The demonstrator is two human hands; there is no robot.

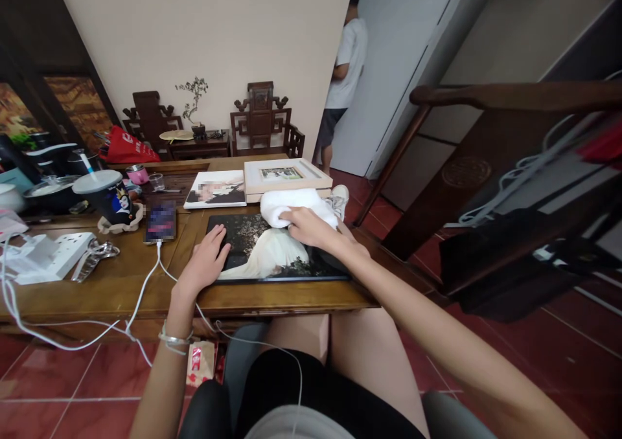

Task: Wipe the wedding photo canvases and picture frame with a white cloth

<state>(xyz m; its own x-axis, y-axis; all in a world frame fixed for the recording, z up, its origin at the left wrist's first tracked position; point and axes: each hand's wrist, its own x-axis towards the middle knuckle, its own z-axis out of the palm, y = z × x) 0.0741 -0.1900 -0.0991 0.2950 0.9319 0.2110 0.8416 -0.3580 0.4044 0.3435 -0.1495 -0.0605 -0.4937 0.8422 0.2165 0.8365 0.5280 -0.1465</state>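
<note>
A dark photo panel (275,254) lies flat near the front edge of the wooden table, with a large white gown in its picture. My left hand (208,258) rests open on the panel's left end, fingers spread and thumb out. Bunched under my right hand (308,225) is a white towel (291,204), gripped by bent fingers over the panel's upper right part. The towel hides that far edge. Just behind the panel are a smaller photo board (218,188) and a pale framed picture (286,172).
A phone (160,222) on a white charging cable (143,290) lies left of the panel. Farther left are a lidded black cup (109,196) and a power strip (63,258). A wooden chair (466,167) stands at right. One person (347,63) stands by the doorway.
</note>
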